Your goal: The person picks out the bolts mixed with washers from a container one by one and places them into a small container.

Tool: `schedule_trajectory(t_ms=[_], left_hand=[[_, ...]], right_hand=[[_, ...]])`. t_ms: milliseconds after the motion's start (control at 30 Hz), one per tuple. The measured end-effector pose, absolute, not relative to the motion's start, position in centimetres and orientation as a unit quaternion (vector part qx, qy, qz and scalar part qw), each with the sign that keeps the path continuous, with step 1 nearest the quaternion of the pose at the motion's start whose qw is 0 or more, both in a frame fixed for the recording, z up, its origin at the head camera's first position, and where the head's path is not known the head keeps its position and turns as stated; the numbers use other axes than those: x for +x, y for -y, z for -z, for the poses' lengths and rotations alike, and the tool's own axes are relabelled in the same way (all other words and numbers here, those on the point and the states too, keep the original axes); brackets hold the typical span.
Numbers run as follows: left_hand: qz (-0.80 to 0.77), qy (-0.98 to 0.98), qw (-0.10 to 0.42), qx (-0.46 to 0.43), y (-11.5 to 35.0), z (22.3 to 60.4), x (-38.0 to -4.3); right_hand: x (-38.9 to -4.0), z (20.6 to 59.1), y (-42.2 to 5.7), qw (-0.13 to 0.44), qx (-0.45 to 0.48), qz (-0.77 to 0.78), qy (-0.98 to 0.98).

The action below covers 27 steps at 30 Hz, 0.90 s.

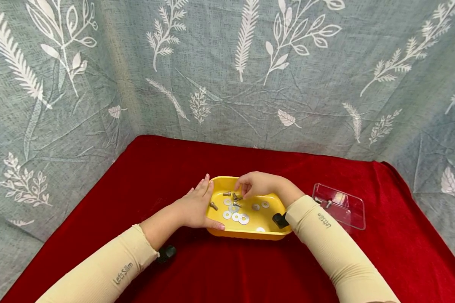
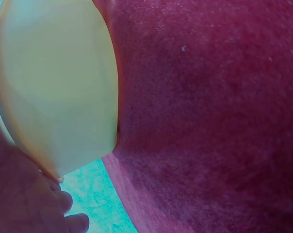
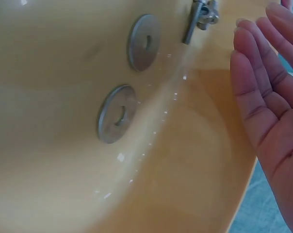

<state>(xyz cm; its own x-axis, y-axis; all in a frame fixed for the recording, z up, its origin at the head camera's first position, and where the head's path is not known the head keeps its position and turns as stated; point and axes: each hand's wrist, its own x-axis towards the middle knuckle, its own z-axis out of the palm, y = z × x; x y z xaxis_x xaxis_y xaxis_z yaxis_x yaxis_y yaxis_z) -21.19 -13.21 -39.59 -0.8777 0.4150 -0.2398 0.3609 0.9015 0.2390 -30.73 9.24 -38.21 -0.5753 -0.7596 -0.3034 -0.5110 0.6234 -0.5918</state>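
Observation:
My left hand rests against the left end of a yellow tray, its fingers extended along the side and the thumb over the front rim. Inside the tray, my right hand reaches down with bent fingers, fingertips right by a small cluster of bolts. Nothing shows between those fingers in the right wrist view, where a bolt lies just beyond them. Another bolt lies at the tray's left end. Several flat washers are spread over the tray floor.
A clear plastic box stands on the red cloth to the right, with bolts inside. My right sleeve passes in front of the box's left edge. A patterned curtain hangs behind the table.

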Motion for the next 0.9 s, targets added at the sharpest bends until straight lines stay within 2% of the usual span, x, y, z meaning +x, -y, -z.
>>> schedule_trajectory(t_ms=[533,900], left_hand=[[-0.098,-0.964,0.143,0.203,13.1,39.5,-21.2],[-0.100,-0.963,0.142,0.205,13.1,39.4,-21.1]], right_hand=[[-30.6,39.4,-9.2,0.300,-0.363,0.219,-0.854],[-30.6,40.2,-9.2,0.350,-0.321,0.244,-0.846]])
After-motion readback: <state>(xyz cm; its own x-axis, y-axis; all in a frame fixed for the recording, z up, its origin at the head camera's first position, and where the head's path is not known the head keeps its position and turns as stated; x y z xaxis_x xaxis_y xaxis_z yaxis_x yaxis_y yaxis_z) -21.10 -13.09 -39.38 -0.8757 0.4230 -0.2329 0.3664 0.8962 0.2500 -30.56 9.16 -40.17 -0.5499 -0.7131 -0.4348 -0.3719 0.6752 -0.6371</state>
